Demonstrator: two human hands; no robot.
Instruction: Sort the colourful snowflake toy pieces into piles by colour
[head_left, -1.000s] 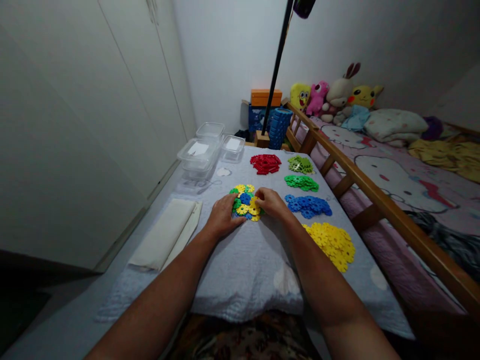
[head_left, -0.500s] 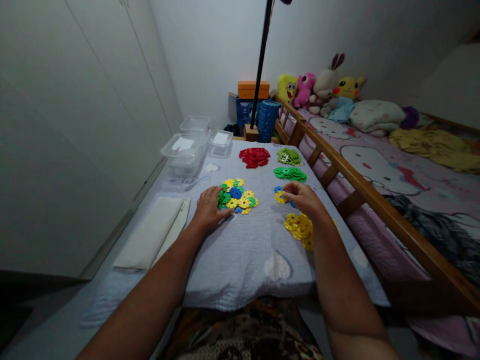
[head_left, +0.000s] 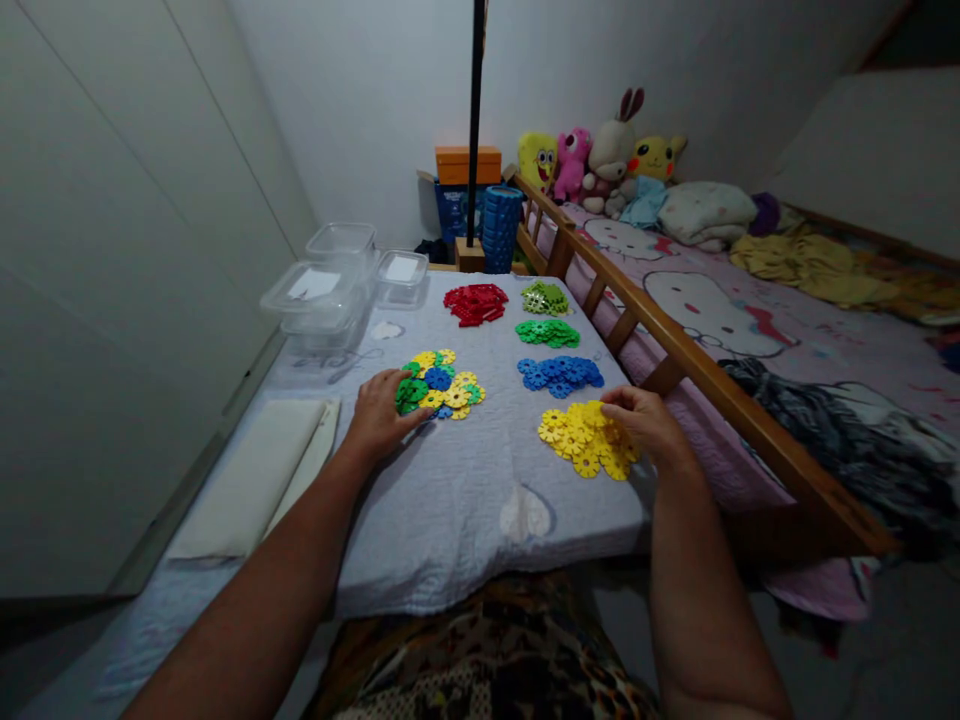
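Observation:
On the light quilted pad lies a flat cluster of joined yellow, green and blue flower-shaped discs. My left hand rests flat on its left edge, fingers stretched over the green pieces. My right hand sits on the right side of the yellow disc pile, fingers curled down onto the pieces; what they grip is hidden. Sorted piles lie beyond: blue, green, light green and red.
Clear plastic containers stand at the pad's far left. A folded white cloth lies left of my forearm. A wooden bed rail runs along the right, with plush toys on the bed. A black pole rises behind the pad.
My right hand left the joined cluster, passed over the blue pile and came down onto the yellow pile. My left hand stayed on the cluster. The camera turned to the right.

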